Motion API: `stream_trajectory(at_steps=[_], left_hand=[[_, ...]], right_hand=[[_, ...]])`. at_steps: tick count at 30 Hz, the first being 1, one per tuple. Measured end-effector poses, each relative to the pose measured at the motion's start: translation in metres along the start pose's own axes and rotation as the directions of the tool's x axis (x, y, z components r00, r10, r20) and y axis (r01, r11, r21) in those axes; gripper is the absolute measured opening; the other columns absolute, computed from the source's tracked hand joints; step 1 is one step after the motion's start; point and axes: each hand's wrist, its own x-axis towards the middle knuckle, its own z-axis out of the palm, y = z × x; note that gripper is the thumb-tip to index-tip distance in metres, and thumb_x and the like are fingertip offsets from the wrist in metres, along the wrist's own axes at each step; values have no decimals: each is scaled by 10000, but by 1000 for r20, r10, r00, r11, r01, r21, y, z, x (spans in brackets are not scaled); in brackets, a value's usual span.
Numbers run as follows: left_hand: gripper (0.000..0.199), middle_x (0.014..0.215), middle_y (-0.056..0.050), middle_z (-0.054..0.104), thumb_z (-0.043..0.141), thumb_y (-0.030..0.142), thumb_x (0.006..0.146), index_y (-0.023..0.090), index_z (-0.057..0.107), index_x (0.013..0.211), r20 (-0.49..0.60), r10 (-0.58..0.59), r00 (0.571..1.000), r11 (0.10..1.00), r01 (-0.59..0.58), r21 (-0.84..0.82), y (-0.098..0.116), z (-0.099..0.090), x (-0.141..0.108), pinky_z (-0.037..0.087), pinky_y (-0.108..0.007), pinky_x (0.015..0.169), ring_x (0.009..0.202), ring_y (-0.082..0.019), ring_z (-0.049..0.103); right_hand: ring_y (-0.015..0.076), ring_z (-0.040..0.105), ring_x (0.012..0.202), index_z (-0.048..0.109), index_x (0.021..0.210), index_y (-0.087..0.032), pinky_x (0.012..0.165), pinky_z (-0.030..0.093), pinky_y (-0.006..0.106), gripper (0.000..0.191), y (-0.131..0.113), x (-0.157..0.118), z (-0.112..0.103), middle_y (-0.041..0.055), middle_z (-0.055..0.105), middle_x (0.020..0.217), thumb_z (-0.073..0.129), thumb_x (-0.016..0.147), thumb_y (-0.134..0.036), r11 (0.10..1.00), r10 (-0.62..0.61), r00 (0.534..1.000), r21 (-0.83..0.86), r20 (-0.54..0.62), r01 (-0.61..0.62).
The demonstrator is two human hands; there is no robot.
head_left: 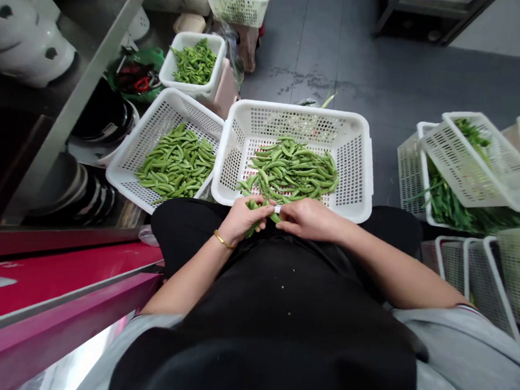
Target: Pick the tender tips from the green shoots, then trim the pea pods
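Note:
My left hand (244,218), with a gold bracelet at the wrist, is closed around several green pea pods (253,205). Close beside it, my right hand (306,218) pinches the end of a pea pod (276,218) that reaches between the two hands. Both hands are over my lap, at the near rim of a white perforated basket (365,168). Inside that basket lies a loose heap of pea pods (294,167). A second white basket (129,153), tilted at the left, holds another pile of pea pods (178,163).
Behind the left basket stands a small white basket of leafy greens (196,62), with another vegetable basket (240,8) farther back. A metal shelf (84,70) with pots runs along the left. Stacked baskets (476,165) of greens are at the right. Dark floor tiles (327,55) lie ahead.

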Motion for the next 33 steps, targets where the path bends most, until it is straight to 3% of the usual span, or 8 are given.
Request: stream_trajectory(at_steps=[4, 9, 15, 20, 24, 27, 30, 33], left_hand=[[326, 470, 30, 538, 751, 373, 690, 105, 603, 801, 85, 0, 996, 995, 9, -102, -1, 7, -5, 325, -157, 345, 359, -56, 454], [388, 472, 28, 543, 761, 392, 665, 99, 616, 875, 258, -59, 964, 986, 96, -135, -3, 14, -17, 313, -158, 335, 342, -59, 446], [377, 568, -26, 626, 768, 353, 657, 90, 656, 903, 276, -96, 956, 990, 121, -76, -1, 6, -29, 323, -172, 328, 340, -71, 480], [371, 546, -23, 610, 766, 371, 648, 92, 679, 878, 306, -143, 941, 986, 161, -37, -1, 1, -28, 318, -182, 321, 340, -78, 475], [359, 549, -27, 611, 740, 410, 666, 101, 663, 832, 351, -167, 921, 985, 138, 107, 3, 3, -26, 317, -197, 334, 332, -73, 444], [277, 623, -48, 654, 713, 381, 698, 126, 684, 804, 345, -18, 938, 909, -128, 397, 12, 5, -33, 420, -225, 454, 450, -102, 530], [157, 754, -68, 700, 690, 283, 710, 166, 718, 811, 351, 302, 886, 667, -460, 587, 16, 11, -43, 484, -269, 675, 674, -156, 629], [139, 772, -68, 707, 666, 269, 729, 182, 709, 828, 197, 528, 826, 584, -521, 622, 11, 19, -48, 493, -287, 709, 701, -168, 645]], right_hand=[[113, 504, 582, 606, 766, -148, 530, 315, 229, 351, -16, -11, 20, 56, 618, 703, 417, 950, -378, 983, -178, 933, -9, -313, 184], [96, 575, 658, 634, 833, -166, 618, 415, 199, 286, -24, -14, 19, 20, 649, 726, 438, 954, -336, 811, -324, 885, 384, -334, 441], [90, 476, 454, 572, 697, -167, 491, 389, 218, 341, 1, -39, -7, -26, 525, 501, 454, 931, -386, 788, 232, 878, 610, -418, 82], [166, 585, 708, 611, 1005, -171, 627, 460, 285, 310, -1, -48, -8, 83, 645, 866, 507, 891, -440, 978, 69, 874, 207, -481, 37], [192, 564, 743, 594, 1038, -147, 646, 419, 302, 239, -23, -37, 2, 106, 631, 846, 405, 930, -245, 959, -249, 947, -191, -204, 211], [148, 514, 614, 582, 870, -145, 571, 357, 264, 206, -25, -30, 6, 59, 592, 696, 379, 905, -143, 948, -298, 951, -143, -84, 285], [114, 493, 545, 521, 777, -165, 533, 348, 237, 202, -23, -24, 13, 12, 550, 620, 402, 927, -231, 949, -181, 962, 221, -206, 226], [96, 498, 471, 479, 820, -178, 522, 400, 223, 251, -26, -17, 24, -60, 462, 517, 345, 971, -327, 685, 110, 936, 708, -334, 172]])
